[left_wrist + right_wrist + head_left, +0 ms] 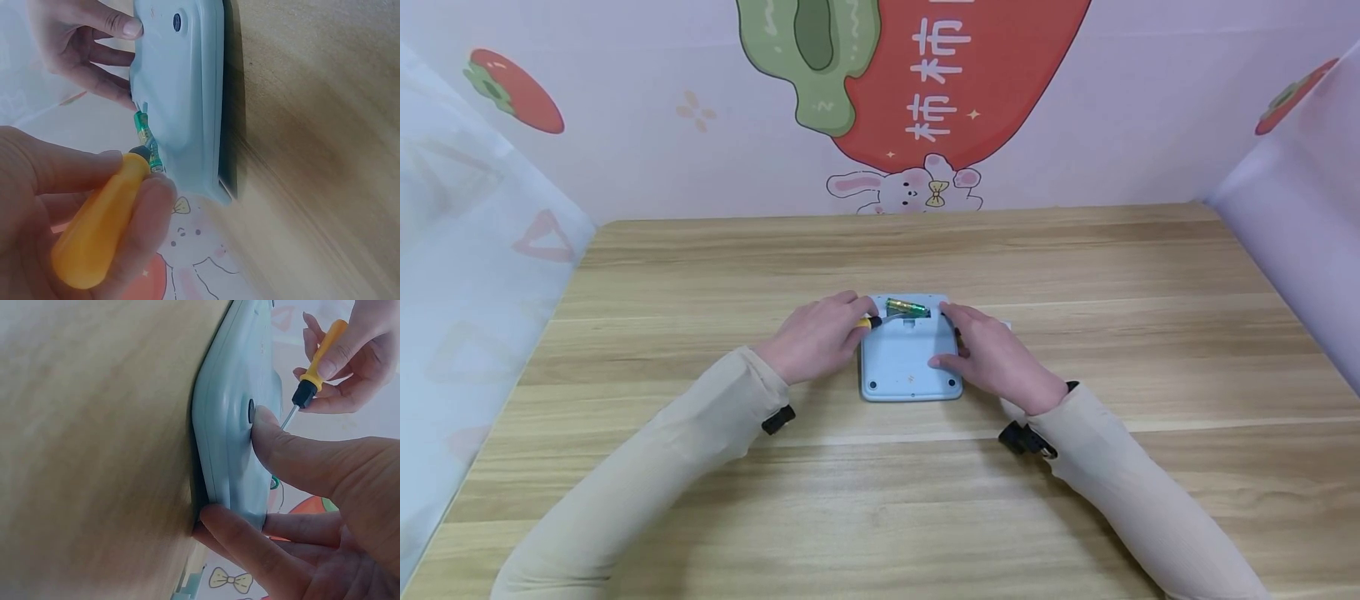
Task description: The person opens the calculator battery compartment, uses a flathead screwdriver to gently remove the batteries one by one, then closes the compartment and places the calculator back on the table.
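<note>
A light-blue flat device (912,362) lies on the table with its footed side up. In the recess near its far edge, a green battery (907,307) sits at a slant, one end raised. My left hand (823,337) pinches the yellow handle of a screwdriver (100,225); its metal shaft reaches to the battery, though the exact contact of the tip is hard to see. My right hand (996,354) holds the device by its right side, thumb on the upper face (265,434) and fingers along the edge.
Partly hidden behind my right hand, a small pale piece (189,589) lies on the wooden table (880,517). A printed cloth backdrop (647,150) rises along the table's far edge, with cloth on both sides.
</note>
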`<state>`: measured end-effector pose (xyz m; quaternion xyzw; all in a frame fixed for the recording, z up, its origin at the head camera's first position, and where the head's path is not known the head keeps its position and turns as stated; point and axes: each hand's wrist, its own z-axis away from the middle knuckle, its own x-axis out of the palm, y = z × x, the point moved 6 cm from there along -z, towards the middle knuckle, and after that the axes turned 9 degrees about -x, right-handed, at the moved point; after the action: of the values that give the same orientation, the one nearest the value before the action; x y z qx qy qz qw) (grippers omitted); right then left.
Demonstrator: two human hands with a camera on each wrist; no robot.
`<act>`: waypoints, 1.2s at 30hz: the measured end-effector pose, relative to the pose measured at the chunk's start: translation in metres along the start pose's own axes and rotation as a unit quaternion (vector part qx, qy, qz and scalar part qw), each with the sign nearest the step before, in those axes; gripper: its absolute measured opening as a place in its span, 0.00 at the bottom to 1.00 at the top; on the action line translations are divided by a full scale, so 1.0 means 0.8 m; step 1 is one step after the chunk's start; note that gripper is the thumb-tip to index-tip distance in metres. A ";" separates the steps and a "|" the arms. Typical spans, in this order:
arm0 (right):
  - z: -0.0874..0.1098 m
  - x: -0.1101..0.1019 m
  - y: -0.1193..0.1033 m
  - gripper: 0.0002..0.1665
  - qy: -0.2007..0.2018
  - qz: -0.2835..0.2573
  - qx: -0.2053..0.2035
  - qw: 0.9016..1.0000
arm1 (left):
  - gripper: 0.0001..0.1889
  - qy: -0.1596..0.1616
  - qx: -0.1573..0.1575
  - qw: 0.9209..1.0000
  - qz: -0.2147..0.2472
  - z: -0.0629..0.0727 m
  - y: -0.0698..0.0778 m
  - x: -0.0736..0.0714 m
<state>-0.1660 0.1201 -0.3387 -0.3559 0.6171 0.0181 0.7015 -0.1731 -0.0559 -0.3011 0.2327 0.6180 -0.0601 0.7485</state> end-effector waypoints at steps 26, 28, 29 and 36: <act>0.001 0.001 0.000 0.46 -0.001 -0.002 0.000 1.000 | 0.14 0.006 -0.007 1.000 0.011 -0.002 -0.004 0.001; 0.001 0.001 0.000 0.46 -0.001 -0.002 0.001 1.000 | 0.15 0.006 -0.007 1.000 0.012 -0.001 -0.004 0.001; 0.001 0.002 0.000 0.46 -0.001 -0.002 0.001 1.000 | 0.15 0.007 -0.008 1.000 0.012 -0.001 -0.005 0.001; 0.000 0.002 0.000 0.46 0.004 0.000 0.001 1.000 | 0.15 0.018 -0.015 1.000 0.010 0.000 -0.009 -0.001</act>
<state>-0.1661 0.1197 -0.3400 -0.3554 0.6198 0.0167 0.6995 -0.1762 -0.0622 -0.3024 0.2285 0.6302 -0.0393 0.7410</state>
